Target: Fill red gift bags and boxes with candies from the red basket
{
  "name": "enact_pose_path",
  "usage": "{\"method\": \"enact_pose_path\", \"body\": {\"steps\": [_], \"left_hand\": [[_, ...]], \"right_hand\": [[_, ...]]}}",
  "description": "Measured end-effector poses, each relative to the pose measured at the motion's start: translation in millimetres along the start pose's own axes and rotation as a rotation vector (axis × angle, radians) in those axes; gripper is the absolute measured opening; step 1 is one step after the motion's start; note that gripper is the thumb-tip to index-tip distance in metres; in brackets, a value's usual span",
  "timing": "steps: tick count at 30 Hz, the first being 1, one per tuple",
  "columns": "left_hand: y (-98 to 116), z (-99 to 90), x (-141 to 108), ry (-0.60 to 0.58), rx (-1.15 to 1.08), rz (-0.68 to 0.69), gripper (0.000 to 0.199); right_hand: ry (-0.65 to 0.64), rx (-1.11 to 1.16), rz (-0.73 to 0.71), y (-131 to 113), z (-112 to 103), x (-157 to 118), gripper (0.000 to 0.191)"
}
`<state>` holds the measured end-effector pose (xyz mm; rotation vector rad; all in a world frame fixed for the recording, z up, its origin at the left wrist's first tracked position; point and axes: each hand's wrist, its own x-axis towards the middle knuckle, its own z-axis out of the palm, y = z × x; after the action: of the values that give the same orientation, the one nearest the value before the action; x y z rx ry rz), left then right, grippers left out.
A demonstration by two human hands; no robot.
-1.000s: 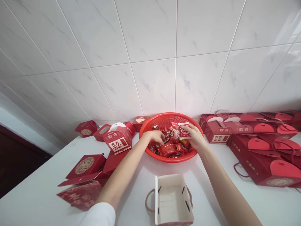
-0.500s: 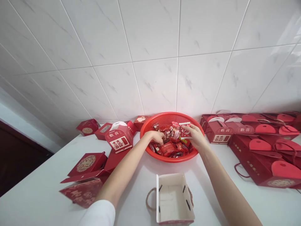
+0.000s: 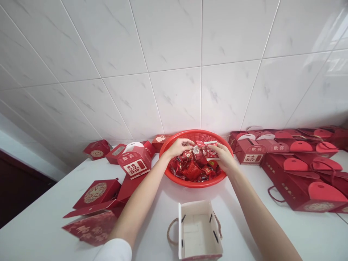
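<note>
A red plastic basket (image 3: pixel 197 184) full of wrapped candies (image 3: pixel 191 170) stands against the wall. Over its left side, my left hand (image 3: pixel 179 147) pinches a red patterned candy packet (image 3: pixel 188 156). My right hand (image 3: pixel 223 156), above the right side, grips a red-and-white candy packet (image 3: pixel 211 150) between thumb and fingers. Both packets are held close together over the pile. Nearer to me, between my forearms, an open box (image 3: pixel 199 226) with a white inside and rope handles shows nothing in it.
To the left are a red box with a white label (image 3: pixel 135 163), a round-patterned box (image 3: pixel 95 192) and an opened flap box (image 3: pixel 92 226). Rows of red gift boxes (image 3: pixel 293 181) line the right. Behind rises a white tiled wall (image 3: pixel 176 94).
My left hand has come up out of the candies, now with a red packet in its fingers. My right hand keeps its packet. The view has shifted slightly.
</note>
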<state>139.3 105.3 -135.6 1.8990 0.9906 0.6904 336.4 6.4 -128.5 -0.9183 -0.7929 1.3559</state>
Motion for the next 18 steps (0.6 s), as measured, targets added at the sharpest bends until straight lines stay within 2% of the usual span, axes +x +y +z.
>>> {"method": "enact_pose_path", "body": {"steps": [6, 12, 18], "left_hand": [[2.7, -1.1, -1.1, 0.048, -0.013, 0.053, 0.033], [8.3, 0.4, -3.9, 0.050, 0.035, 0.020, 0.025], [12.4, 0.8, -3.9, 0.087, -0.079, 0.090, 0.021]], "right_hand": [[0.040, -0.001, 0.013, -1.3, 0.9, -0.6, 0.018], [0.044, -0.009, 0.024, -3.6, 2.2, -2.4, 0.014], [0.040, -0.037, 0.011, -1.1, -0.4, -0.1, 0.020]]}}
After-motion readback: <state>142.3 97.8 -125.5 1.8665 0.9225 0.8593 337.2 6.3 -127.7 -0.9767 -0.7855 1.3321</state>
